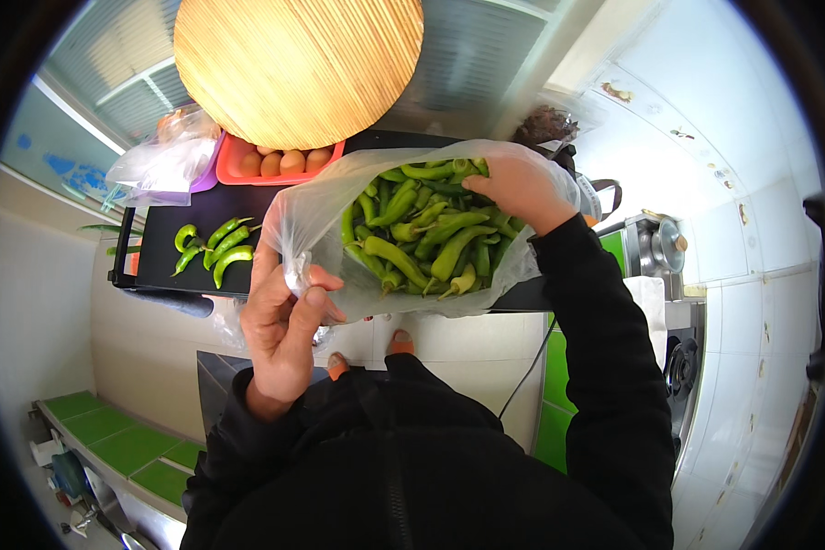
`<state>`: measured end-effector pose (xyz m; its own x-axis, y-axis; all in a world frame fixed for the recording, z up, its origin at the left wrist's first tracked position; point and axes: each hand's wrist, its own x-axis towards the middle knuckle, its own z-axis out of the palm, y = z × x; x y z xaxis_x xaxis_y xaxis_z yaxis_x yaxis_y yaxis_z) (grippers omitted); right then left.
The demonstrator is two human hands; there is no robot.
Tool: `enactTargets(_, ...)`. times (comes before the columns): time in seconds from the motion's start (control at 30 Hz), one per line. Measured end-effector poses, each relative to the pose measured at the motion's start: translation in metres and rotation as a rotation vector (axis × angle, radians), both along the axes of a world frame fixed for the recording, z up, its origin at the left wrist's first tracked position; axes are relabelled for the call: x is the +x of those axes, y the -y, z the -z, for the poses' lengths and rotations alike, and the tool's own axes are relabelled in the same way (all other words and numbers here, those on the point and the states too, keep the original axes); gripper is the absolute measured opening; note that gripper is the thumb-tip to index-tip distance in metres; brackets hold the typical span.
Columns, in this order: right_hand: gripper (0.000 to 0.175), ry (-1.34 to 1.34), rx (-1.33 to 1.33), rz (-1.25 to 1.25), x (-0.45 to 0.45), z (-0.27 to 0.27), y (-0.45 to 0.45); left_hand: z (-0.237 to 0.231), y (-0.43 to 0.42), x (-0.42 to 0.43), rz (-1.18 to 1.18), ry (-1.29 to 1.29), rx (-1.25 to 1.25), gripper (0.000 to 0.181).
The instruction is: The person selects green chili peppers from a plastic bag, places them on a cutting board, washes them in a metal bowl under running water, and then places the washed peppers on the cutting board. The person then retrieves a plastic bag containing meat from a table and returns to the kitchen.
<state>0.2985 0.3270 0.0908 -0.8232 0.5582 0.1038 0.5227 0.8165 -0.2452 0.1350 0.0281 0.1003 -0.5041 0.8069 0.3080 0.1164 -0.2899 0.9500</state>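
A clear plastic bag lies with its mouth spread, full of long green peppers. My left hand grips the bunched rim at the near left corner between thumb and fingers. At the far right side, my right hand reaches into the bag's mouth over the peppers; its fingertips are hidden, so whether it grasps one is unclear. Several loose green peppers rest to the left on a black tabletop, outside the bag.
Behind the bag, a round slatted board stands above a red basket of brown eggs. A purple container holding plastic bags is beside it. To the right are a lidded pot and a stove burner. A cable hangs near the table.
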Motion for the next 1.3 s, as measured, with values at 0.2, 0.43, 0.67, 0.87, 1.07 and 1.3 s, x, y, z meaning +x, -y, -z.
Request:
enactTargets(0.2, 0.042, -0.047, -0.108, -0.037, -0.015, -0.024, -0.005, -0.002, -0.003, -0.002, 0.045, -0.028, 0.025, 0.014)
enactTargets(0.43, 0.032, -0.105, -0.489, 0.125, -0.01, -0.037, 0.003, -0.005, -0.009, -0.002, 0.034, -0.028, 0.034, 0.015)
enactTargets(0.67, 0.025, 0.2, -0.03, -0.016, 0.017, -0.017, 0.0, -0.002, -0.011, -0.006, 0.032, -0.028, 0.029, 0.015)
enactTargets(0.87, 0.031, 0.327, -0.155, -0.048, 0.043, -0.033, 0.026, -0.003, -0.009, -0.01, 0.021, -0.037, 0.005, 0.018)
enactTargets(1.07, 0.055, 0.189, -0.324, -0.229, 0.06, -0.049, 0.078, -0.006, -0.004, -0.01, 0.053, -0.038, -0.026, 0.021)
enactTargets(1.3, 0.043, 0.107, -0.422, -0.162, 0.065, -0.032, 0.113, -0.003, 0.002, -0.003, 0.066, -0.046, -0.054, 0.027)
